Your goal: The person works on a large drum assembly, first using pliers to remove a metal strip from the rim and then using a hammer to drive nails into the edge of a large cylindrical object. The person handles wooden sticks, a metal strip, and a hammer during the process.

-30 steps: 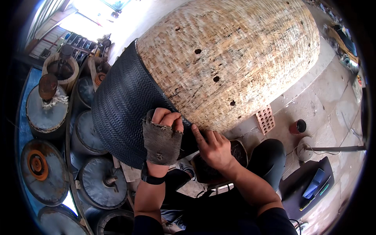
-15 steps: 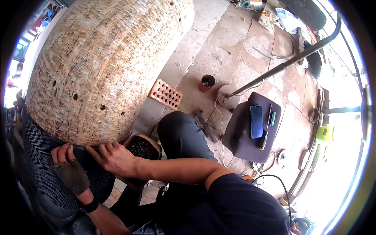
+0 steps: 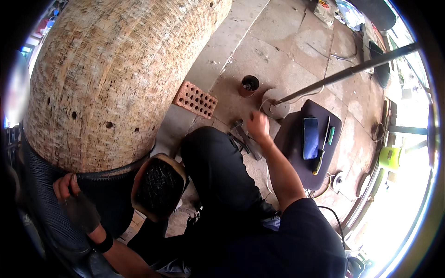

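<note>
Woven cane filled most of what I saw; the big pale basket [image 3: 111, 78] lay on its side at my upper left, its lower rim wrapped in a dark mesh band [image 3: 41, 204]; my left hand [image 3: 76, 204] (in a fingerless glove, with a black wristband) was clamped on that band right where it met the cane. My right hand [image 3: 257, 125] was well apart from it, stretched out over the paved floor [image 3: 259, 55], hovering just above some dark metal tools [image 3: 243, 141] beside my knee; I could not tell whether its fingers were closed on anything. A perforated red brick [image 3: 194, 98] lay near the basket; a phone [image 3: 310, 137] and a screwdriver [image 3: 321, 160] rested on a dark mat [image 3: 289, 139].
</note>
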A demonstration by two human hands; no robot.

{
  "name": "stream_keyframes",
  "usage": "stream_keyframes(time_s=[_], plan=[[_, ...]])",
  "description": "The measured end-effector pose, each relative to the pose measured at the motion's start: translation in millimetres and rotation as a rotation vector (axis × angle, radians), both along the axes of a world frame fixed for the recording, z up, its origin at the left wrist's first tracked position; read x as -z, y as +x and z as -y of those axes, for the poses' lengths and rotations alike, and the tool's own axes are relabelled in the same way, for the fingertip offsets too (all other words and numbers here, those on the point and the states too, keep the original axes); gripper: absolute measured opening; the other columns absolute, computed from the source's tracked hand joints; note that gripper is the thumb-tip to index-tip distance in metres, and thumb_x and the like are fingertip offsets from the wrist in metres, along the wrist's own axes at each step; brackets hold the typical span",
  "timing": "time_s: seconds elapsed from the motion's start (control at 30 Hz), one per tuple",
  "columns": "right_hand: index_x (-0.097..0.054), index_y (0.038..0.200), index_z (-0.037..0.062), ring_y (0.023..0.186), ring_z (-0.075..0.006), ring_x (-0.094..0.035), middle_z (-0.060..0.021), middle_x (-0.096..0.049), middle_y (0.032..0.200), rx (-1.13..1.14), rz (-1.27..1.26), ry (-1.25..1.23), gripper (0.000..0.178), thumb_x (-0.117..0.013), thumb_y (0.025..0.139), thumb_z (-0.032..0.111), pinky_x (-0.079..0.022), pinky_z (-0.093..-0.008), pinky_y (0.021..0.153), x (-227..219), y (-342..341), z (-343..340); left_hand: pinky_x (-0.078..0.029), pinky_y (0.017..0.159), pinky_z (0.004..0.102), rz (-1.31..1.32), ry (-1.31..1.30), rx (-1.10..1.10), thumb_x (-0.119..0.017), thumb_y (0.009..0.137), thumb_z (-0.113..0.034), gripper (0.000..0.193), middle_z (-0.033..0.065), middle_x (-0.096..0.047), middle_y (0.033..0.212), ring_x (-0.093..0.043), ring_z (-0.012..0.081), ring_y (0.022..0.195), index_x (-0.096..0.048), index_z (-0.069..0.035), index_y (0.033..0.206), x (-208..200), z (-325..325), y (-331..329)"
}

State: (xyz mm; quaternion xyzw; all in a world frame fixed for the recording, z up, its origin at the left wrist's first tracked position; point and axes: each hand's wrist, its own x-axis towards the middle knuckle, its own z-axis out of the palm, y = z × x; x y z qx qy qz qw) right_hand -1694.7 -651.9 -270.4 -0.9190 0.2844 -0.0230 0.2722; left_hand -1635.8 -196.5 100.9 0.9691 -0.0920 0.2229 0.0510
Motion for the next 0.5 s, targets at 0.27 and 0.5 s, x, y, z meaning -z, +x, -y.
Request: stream_keyframes(time_s=[0.27,0.5], plan=[[-0.067,0.104,0.0031,0.106,-0.0416,-0.065,-0.0227,-0.069,0.107,0.079,-0.595,0.077,0.025,-0.065,0.085,0.020,-0.053,-0.0513,0.087,108,-83,-37,-0.046,0.085,0.0405,0.058,0.086,-0.054,-0.059,0.097,-0.008,0.008,0.0140,-0.060,0.102,-0.059,0.0311,0.095,-0.063,-0.002,0.102,8,3,-2],[-0.068,0.102,0.0012,0.099,-0.0399,-0.068,-0.0217,-0.071,0.100,-0.023,-0.467,0.024,0.027,-0.070,0.085,0.022,-0.054,-0.0492,0.082,111,-71,-47,-0.045,0.079,0.0404,0.170,0.024,-0.031,-0.069,0.084,-0.006,0.017,0.0086,-0.057,0.097,-0.058,0.0275,0.087,-0.062,-0.010,0.099,-1,-6,-4]])
